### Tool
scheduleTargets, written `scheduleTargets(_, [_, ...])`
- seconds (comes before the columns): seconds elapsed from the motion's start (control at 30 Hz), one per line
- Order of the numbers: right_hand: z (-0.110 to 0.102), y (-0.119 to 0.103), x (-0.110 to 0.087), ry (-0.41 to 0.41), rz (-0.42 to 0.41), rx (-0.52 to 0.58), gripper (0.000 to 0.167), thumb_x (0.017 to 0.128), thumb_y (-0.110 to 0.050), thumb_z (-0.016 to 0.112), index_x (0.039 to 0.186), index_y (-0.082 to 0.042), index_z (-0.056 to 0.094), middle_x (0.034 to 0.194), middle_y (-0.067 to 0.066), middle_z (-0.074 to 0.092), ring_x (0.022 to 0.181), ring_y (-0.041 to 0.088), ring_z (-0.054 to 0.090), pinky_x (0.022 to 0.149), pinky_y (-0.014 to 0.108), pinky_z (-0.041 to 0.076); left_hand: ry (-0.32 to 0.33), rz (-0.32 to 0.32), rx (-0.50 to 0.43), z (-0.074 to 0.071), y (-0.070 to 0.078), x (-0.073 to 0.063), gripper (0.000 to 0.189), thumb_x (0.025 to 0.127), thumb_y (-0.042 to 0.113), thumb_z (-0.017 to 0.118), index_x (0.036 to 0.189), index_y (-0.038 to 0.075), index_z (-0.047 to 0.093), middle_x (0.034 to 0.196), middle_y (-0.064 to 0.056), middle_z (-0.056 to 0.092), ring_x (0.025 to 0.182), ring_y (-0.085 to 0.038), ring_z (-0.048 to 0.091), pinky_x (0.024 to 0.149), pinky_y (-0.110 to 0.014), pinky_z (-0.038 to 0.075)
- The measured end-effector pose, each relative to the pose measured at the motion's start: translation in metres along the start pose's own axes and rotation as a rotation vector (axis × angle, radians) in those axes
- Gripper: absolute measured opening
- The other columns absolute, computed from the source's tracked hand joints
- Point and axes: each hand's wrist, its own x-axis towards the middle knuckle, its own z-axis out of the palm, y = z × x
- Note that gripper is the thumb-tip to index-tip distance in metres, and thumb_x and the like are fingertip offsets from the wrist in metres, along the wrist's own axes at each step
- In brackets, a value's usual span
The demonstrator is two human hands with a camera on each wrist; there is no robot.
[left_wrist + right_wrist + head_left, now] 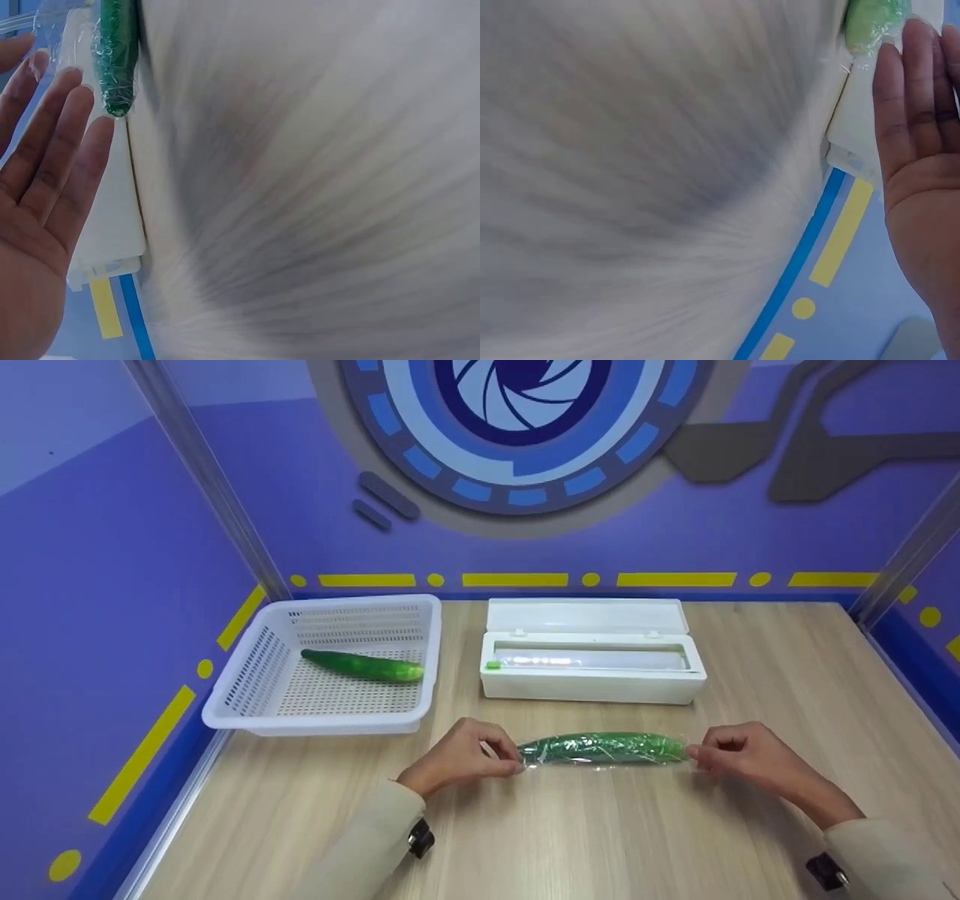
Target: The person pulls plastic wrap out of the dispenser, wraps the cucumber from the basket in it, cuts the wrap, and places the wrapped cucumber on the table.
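Observation:
A green cucumber wrapped in clear cling film lies crosswise in front of me, between my hands. With thumb and forefinger, my left hand pinches the film at the cucumber's darker left end. At the paler right end, my right hand pinches the film in the same way. The left wrist view shows the left hand's other fingers fairly straight beside the wrapped cucumber. In the right wrist view, the right hand's fingers reach up to the pale end; the thumb is hidden there.
Behind the wrapped cucumber stands a white cling film box, lid up, with a film roll and a green slider. To its left, a white perforated basket holds an unwrapped cucumber. Blue panels enclose the wooden table.

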Motion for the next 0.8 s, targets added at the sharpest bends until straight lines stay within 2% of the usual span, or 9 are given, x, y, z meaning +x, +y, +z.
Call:
scheduleTargets(0.13, [0.003, 0.003, 0.001, -0.033, 0.028, -0.036, 0.023, 0.101, -0.022, 0.075, 0.081, -0.011, 0.071, 0.076, -0.002, 0.065, 0.068, 0.009, 0.055, 0.059, 0.024, 0.044, -0.028, -0.018, 0.032, 0.003, -0.003, 0.0, 0.009, 0.089, 0.019, 0.089, 0.091, 0.013, 0.083, 0.087, 0.013, 0.075, 0.084, -0.007, 0.07, 0.079, -0.029, 0.057])
scheduleTargets(0.23, [0.006, 0.004, 0.002, -0.015, 0.041, -0.049, 0.019, 0.099, -0.021, 0.077, 0.085, -0.01, 0.069, 0.08, 0.0, 0.066, 0.071, 0.01, 0.058, 0.06, 0.025, 0.048, -0.039, -0.036, 0.042, 0.006, -0.004, 0.001, 0.009, 0.088, 0.019, 0.09, 0.09, 0.013, 0.083, 0.086, 0.013, 0.075, 0.083, -0.006, 0.07, 0.081, -0.028, 0.058])
scheduleTargets(0.37, [0.01, 0.005, 0.004, 0.02, 0.038, -0.022, 0.018, 0.098, -0.016, 0.078, 0.097, -0.005, 0.065, 0.088, 0.006, 0.067, 0.076, 0.012, 0.063, 0.061, 0.027, 0.054, -0.02, -0.055, 0.067, 0.01, -0.006, 0.003, 0.015, 0.093, 0.029, 0.085, 0.091, 0.015, 0.081, 0.087, 0.014, 0.075, 0.086, -0.006, 0.069, 0.085, -0.028, 0.058])
scheduleTargets(0.47, [0.012, 0.006, 0.005, 0.035, 0.044, 0.007, 0.025, 0.098, -0.009, 0.077, 0.111, 0.001, 0.059, 0.091, 0.008, 0.068, 0.078, 0.014, 0.065, 0.063, 0.028, 0.056, 0.039, -0.058, 0.088, 0.014, -0.007, 0.006, 0.019, 0.098, 0.035, 0.079, 0.096, 0.016, 0.079, 0.09, 0.014, 0.074, 0.088, -0.006, 0.068, 0.086, -0.028, 0.057])
scheduleTargets(0.6, [0.013, 0.008, 0.008, 0.036, 0.037, 0.011, 0.038, 0.098, -0.003, 0.075, 0.129, 0.006, 0.054, 0.091, 0.008, 0.069, 0.076, 0.013, 0.066, 0.063, 0.028, 0.057, 0.153, -0.052, 0.097, 0.018, -0.012, 0.012, 0.012, 0.101, 0.019, 0.074, 0.107, 0.009, 0.076, 0.092, 0.009, 0.073, 0.086, -0.007, 0.067, 0.082, -0.027, 0.056])
scheduleTargets(0.7, [0.013, 0.009, 0.009, 0.026, 0.005, -0.015, 0.038, 0.097, -0.002, 0.075, 0.13, 0.006, 0.059, 0.091, 0.006, 0.069, 0.077, 0.011, 0.065, 0.064, 0.027, 0.057, 0.221, -0.068, 0.106, 0.019, -0.016, 0.015, 0.016, 0.098, 0.007, 0.073, 0.113, 0.002, 0.075, 0.091, 0.003, 0.073, 0.083, -0.007, 0.066, 0.077, -0.026, 0.056])
scheduleTargets(0.8, [0.014, 0.009, 0.009, 0.028, -0.015, -0.05, 0.031, 0.096, -0.002, 0.076, 0.125, 0.003, 0.066, 0.092, 0.005, 0.069, 0.079, 0.011, 0.065, 0.065, 0.027, 0.057, 0.253, -0.094, 0.137, 0.019, -0.019, 0.017, 0.016, 0.096, 0.005, 0.075, 0.112, 0.002, 0.079, 0.093, 0.0, 0.075, 0.083, -0.008, 0.066, 0.076, -0.025, 0.056])
